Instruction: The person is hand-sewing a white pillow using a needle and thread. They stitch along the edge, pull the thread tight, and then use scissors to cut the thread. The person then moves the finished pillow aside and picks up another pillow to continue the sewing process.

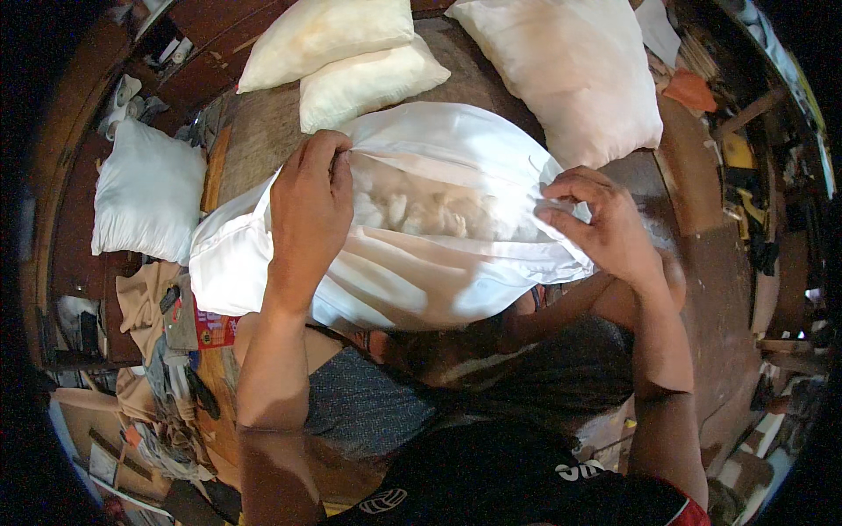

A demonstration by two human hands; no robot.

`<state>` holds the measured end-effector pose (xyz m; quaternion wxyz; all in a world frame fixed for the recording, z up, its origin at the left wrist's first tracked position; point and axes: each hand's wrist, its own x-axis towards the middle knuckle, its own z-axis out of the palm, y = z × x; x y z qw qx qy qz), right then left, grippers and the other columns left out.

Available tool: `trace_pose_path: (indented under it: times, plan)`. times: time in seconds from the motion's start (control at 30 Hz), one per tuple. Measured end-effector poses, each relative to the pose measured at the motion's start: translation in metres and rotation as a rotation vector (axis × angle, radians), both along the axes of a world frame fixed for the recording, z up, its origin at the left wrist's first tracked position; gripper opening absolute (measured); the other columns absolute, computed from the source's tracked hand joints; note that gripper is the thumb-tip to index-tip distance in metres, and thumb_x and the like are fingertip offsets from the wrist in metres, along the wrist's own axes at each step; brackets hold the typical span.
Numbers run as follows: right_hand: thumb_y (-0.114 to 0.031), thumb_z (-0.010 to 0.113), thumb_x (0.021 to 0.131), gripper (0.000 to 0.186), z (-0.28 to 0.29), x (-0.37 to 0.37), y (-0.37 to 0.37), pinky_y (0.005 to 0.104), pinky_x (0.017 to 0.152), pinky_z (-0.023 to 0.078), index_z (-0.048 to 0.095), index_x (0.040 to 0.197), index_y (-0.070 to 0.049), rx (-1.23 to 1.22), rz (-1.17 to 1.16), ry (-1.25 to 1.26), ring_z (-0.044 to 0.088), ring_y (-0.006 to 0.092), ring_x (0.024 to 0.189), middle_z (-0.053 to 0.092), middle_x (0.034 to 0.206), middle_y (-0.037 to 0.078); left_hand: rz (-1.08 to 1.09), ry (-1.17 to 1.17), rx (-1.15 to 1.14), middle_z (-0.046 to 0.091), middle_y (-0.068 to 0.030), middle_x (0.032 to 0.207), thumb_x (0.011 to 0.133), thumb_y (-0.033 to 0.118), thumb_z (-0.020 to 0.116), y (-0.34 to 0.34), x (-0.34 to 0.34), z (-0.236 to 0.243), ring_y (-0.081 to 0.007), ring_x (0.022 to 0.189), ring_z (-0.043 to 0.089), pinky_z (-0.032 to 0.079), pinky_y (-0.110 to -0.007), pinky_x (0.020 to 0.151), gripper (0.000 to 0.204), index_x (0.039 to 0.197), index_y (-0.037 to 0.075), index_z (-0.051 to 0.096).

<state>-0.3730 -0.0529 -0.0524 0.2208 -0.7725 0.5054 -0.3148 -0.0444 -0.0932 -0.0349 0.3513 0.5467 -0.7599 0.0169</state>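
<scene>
A white pillow cover (395, 280) lies across my lap, plump with filling. Its long slit gapes in the middle, and pale, clumpy stuffing (412, 206) shows inside. At the left end of the slit, my left hand (311, 202) is closed on the cloth, its fingers curled over the edge and partly hidden from view. My right hand (601, 215) pinches the cover between thumb and forefinger at the slit's right end. The cloth between the two hands bulges at the far side and falls in folds at the near side.
Two cream pillows (329, 44) overlap beyond the cover, and a larger pillow (570, 70) rests at the far right. A smaller white pillow (147, 188) is at the left. Crumpled cloths (149, 307) lie below it. Cluttered shelves (759, 175) line the right side.
</scene>
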Motion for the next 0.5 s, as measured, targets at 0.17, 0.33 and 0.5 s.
trace_pose_path:
  times: [0.17, 0.33, 0.5]
  plan:
    - [-0.014, 0.076, 0.084, 0.021, 0.0004, 0.0000, 0.0015, 0.0353, 0.078, 0.051, 0.070, 0.096, 0.001, -0.005, 0.020, 0.005, 0.066, 0.0282, 0.089, 0.067, 0.096, 0.016, 0.017, 0.011, -0.026, 0.066, -0.0203, 0.094, 0.090, 0.002, 0.057, 0.0018, -0.0020, 0.0024, -0.0408, 0.087, 0.064, 0.050, -0.046, 0.076, 0.010, 0.100, 0.002, 0.060]
    - [-0.009, 0.073, 0.084, 0.014, -0.0024, 0.0007, 0.0043, 0.0351, 0.078, 0.051, 0.070, 0.093, 0.001, 0.006, 0.024, 0.008, 0.066, 0.0281, 0.089, 0.066, 0.093, 0.014, -0.011, -0.009, -0.022, 0.066, -0.0199, 0.096, 0.090, 0.002, 0.057, 0.0019, -0.0028, 0.0027, -0.0401, 0.089, 0.064, 0.051, -0.045, 0.078, 0.012, 0.102, 0.001, 0.061]
    - [-0.003, 0.071, 0.082, 0.009, -0.0005, -0.0005, 0.0050, 0.0338, 0.078, 0.050, 0.066, 0.088, 0.001, -0.046, -0.015, -0.002, 0.066, 0.0268, 0.087, 0.066, 0.092, 0.013, -0.085, -0.070, -0.095, 0.066, -0.0191, 0.097, 0.089, 0.001, 0.058, 0.0023, -0.0009, 0.0016, -0.0381, 0.091, 0.064, 0.051, -0.042, 0.082, 0.020, 0.107, 0.002, 0.066]
